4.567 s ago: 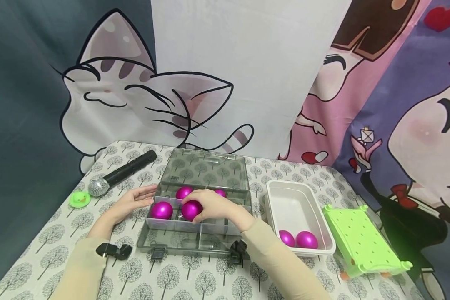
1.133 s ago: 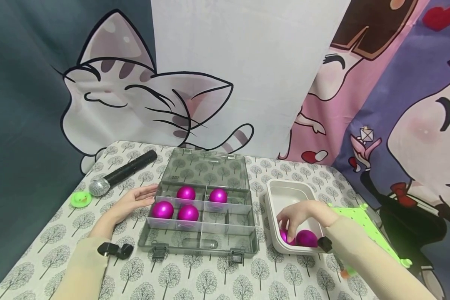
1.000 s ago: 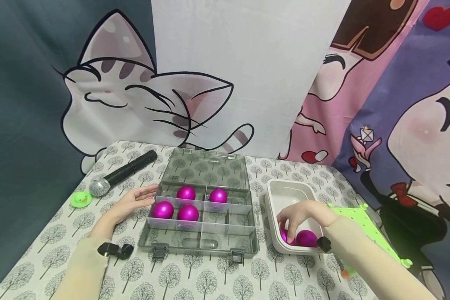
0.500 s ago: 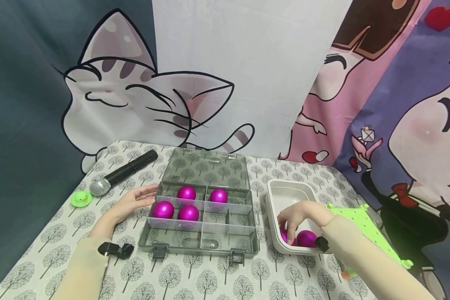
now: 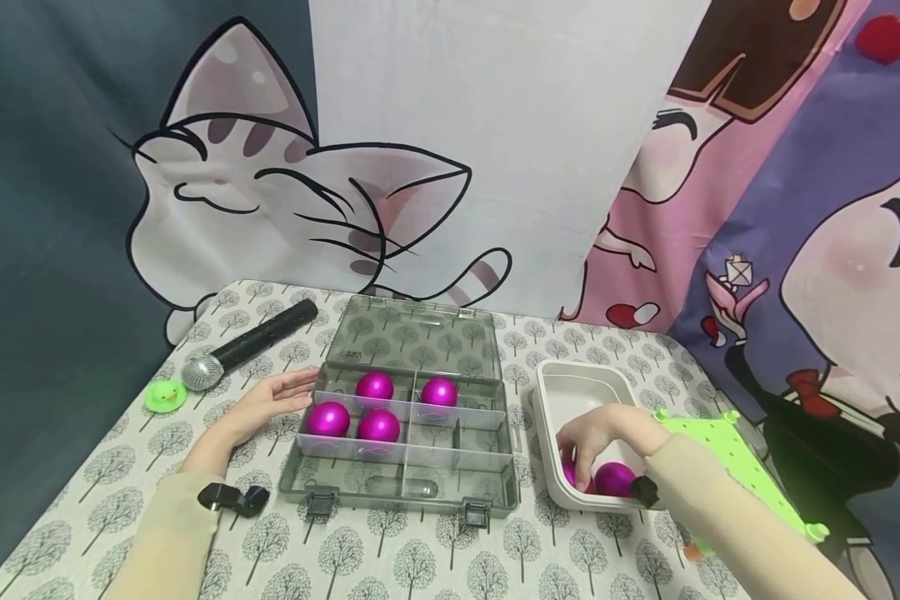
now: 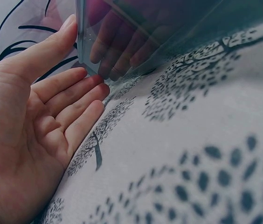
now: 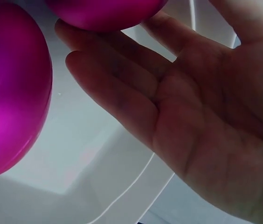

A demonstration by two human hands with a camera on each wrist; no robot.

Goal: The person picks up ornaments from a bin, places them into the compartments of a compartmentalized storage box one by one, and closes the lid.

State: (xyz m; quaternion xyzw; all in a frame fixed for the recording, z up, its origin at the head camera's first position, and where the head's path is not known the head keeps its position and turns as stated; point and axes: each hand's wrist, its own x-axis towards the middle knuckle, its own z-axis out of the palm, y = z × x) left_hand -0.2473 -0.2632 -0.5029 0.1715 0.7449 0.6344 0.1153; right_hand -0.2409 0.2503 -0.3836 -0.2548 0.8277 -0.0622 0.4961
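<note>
My right hand (image 5: 592,433) reaches down into a white plastic basin (image 5: 546,417), its fingers and thumb round a shiny magenta ball (image 7: 106,11). A second magenta ball (image 5: 615,479) lies beside it in the basin. At the left end of a see-through grey compartment box (image 5: 487,492), my left hand (image 6: 43,121) rests with straight fingers, fingertips right at the box wall. Several magenta balls sit in the box: one in the back left compartment (image 5: 375,387), one at back right (image 5: 438,392), and two side by side in the middle row on the left (image 5: 328,419).
The box lid (image 5: 420,333) lies folded back behind it. At the left are a black microphone (image 5: 255,342) and a green toy duck (image 5: 166,396). A bright green perforated stand (image 5: 735,467) is right of the basin, partly behind the right sleeve (image 5: 742,508).
My right hand has gone from the box, where a ball was left in the middle row, over to the basin and a ball there. In the last second both hands barely moved.
</note>
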